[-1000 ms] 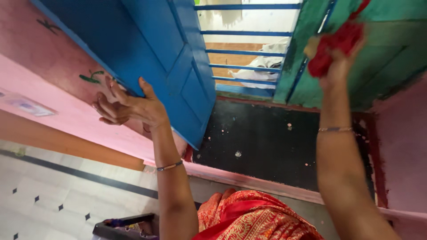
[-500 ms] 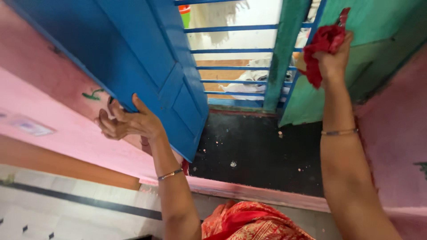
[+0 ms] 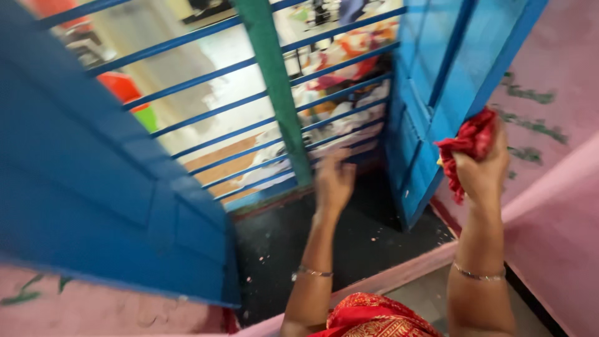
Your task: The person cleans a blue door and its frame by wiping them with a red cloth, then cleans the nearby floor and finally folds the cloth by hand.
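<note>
- Head view is looking down at a window recess; right hand is gripping a bunched red cloth, fingers curled tight round it.
- Red cloth is showing crumpled and folded, plain bright red, one loose end hanging below the fist; it is sitting against the lower edge of the right blue shutter.
- Left hand is blurring with motion, raised near the base of the green upright post; fingers appear loosely spread, holding nothing, though the blur is hiding whether they touch the bars.
- Blue horizontal bars are crossing the opening on both sides of the post.
- Left blue shutter is standing open, filling the left side of the view.
- Black sill is lying below the bars, speckled with pale flecks.
- Pink wall at right is carrying smeared green marks, too blurred to make out; similar green marks are showing at the bottom left corner.
- Thin bangles are circling both wrists; red patterned fabric is filling the bottom edge.
</note>
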